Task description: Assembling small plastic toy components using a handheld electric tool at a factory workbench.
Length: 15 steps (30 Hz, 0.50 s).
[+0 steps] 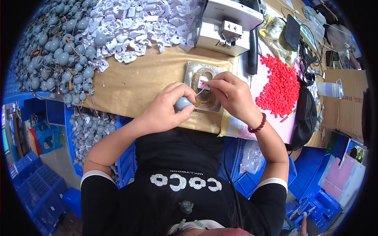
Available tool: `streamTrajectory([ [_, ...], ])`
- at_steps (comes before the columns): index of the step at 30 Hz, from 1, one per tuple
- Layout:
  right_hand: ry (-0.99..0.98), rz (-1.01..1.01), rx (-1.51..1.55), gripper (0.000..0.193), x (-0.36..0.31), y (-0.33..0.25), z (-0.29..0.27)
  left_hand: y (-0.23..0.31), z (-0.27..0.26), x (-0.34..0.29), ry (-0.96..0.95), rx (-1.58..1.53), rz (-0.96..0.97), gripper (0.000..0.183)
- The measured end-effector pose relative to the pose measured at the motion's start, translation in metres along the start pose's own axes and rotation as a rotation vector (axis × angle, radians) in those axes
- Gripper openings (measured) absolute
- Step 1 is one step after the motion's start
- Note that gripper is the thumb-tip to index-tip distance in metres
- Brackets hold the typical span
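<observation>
My left hand (167, 106) is closed round a smooth grey ball-shaped part (183, 104), its thumb and forefinger curled about it. A thin pale wire (200, 92) runs up from beside the ball toward my right fingertips. My right hand (232, 92) pinches at a small red piece (204, 83), over a white plastic part (201, 80). Whether the red piece sits in the white part or only touches it, I cannot tell. Under both hands lies a square metal fixture (193, 70) with a round recess, partly hidden by my fingers.
Grey ball parts with wires (59, 51) are heaped at the left, white plastic parts (138, 27) at the back. A metal bench machine (224, 31) stands behind the fixture, a black-handled screwdriver (252, 53) beside it. Red pieces (277, 86) lie at the right near a black bag (305, 116).
</observation>
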State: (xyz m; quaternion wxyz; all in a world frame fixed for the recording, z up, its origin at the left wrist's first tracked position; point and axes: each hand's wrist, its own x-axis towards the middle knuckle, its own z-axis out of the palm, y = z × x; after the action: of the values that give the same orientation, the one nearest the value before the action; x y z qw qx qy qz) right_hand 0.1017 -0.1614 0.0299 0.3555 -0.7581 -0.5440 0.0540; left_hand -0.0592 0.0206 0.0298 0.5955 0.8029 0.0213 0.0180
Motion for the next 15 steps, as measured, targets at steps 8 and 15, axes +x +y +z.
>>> streamTrajectory([
  [8, -0.159, -0.164, -0.338, 0.035, 0.006, -0.003, 0.008, -0.013, 0.011, 0.002, -0.002, 0.128, 0.070, 0.015],
  [15, -0.261, -0.192, -0.504, 0.042, -0.006, -0.011, 0.015, -0.013, 0.007, 0.004, 0.048, 0.206, 0.109, 0.014],
])
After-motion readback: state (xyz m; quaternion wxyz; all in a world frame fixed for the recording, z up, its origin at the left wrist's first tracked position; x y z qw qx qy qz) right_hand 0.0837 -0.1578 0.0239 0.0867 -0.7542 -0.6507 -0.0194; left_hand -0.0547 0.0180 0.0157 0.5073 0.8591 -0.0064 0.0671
